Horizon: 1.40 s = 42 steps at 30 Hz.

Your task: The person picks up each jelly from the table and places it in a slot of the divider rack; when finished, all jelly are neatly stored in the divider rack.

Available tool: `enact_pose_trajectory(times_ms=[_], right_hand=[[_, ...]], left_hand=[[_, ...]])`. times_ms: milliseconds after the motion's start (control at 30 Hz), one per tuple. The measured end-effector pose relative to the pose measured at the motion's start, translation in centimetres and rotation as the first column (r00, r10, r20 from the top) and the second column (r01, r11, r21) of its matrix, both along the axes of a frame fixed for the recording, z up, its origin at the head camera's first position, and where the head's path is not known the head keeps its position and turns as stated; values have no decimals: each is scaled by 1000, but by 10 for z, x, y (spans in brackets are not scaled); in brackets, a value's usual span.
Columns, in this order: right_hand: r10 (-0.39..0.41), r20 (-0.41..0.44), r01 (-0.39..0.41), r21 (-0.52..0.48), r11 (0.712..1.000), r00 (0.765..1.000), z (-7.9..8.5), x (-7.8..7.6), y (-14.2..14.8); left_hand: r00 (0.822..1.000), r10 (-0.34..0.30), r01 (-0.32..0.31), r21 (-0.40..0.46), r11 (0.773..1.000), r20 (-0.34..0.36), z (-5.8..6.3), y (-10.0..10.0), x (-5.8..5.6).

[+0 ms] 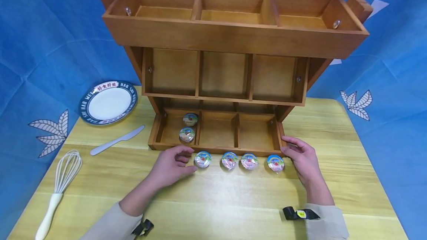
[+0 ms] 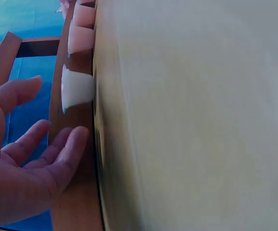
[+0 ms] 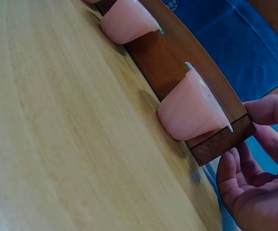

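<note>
The left hand [image 1: 171,164] sits at the front of the lowest tray [image 1: 213,150] of a 3-tier wooden rack [image 1: 233,36], its fingers bent and its thumb apart from them, grasping nothing; its fingertips are just beside the leftmost cup [image 1: 202,159] without touching it. The right hand [image 1: 303,158] is at the tray's right end, its thumb and forefinger touching the wood near the front corner, not clenched and with no cup in its grasp. Between the hands, 4 small lidded cups stand upright in a row on the pale wooden table [image 1: 233,203], just in front of the tray: the leftmost cup, then the 2nd cup [image 1: 229,161] and 3rd cup [image 1: 249,161] close together, and the rightmost cup [image 1: 275,163] near the right hand. The wrist views show the leftmost cup whitish and the rightmost cup pink. In the tray's left compartment are 2 more, a rear cup [image 1: 190,119] and a front cup [image 1: 186,135], near the divider. Each tier has 3 compartments. To the left lie a plate [image 1: 110,103] with a dark lettered rim, a pale knife [image 1: 116,140] and a whisk [image 1: 58,192] with a cream handle, and blue cloth [image 1: 393,69] surrounds the table's back and sides
</note>
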State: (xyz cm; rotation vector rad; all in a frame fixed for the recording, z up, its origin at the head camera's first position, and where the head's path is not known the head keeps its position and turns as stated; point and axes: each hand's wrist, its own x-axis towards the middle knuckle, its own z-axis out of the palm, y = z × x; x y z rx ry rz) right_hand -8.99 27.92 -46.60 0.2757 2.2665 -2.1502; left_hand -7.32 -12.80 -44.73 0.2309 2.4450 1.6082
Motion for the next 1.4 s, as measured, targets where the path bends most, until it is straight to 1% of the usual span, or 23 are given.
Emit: enact_pose_trajectory(times_ms=[133, 300, 400, 500, 600, 833, 1033, 1167, 1300, 1400], right_hand=[[-1, 7, 1, 10, 1000, 1000, 1, 0, 0], [2, 21, -3, 31, 1000, 1000, 1, -1, 0], [3, 23, -4, 27, 1000, 1000, 0, -1, 0], [1, 18, -2, 19, 1000, 1000, 0, -1, 0], [0, 10, -1, 13, 1000, 1000, -1, -1, 0], [6, -1, -6, 12, 1000, 1000, -2, 0, 0], [3, -1, -3, 6, 1000, 1000, -1, 0, 0], [2, 0, -2, 14, 1000, 1000, -1, 1, 0], [-3, 2, 3, 14, 1000, 1000, -2, 0, 0], [-1, 0, 1, 19, 1000, 1000, -2, 0, 0]], left_hand=[[1000, -6, 4, 51, 999, 23, -8, 3, -2], [999, 35, -39, 114, 993, 37, -17, 9, -2], [998, 54, -57, 141, 988, 28, -21, 13, -2], [998, 61, -62, 145, 988, 8, -23, 16, -1], [998, 65, -63, 130, 990, -12, -25, 18, -1], [998, 58, -57, 79, 995, -16, -30, 22, 1], [995, 51, -48, 29, 998, -82, -32, 26, 2], [991, 51, -50, 16, 999, -121, -33, 27, 3], [988, 51, -51, 4, 999, -143, -33, 28, 3], [989, 46, -47, -8, 999, -137, -31, 28, 3]])
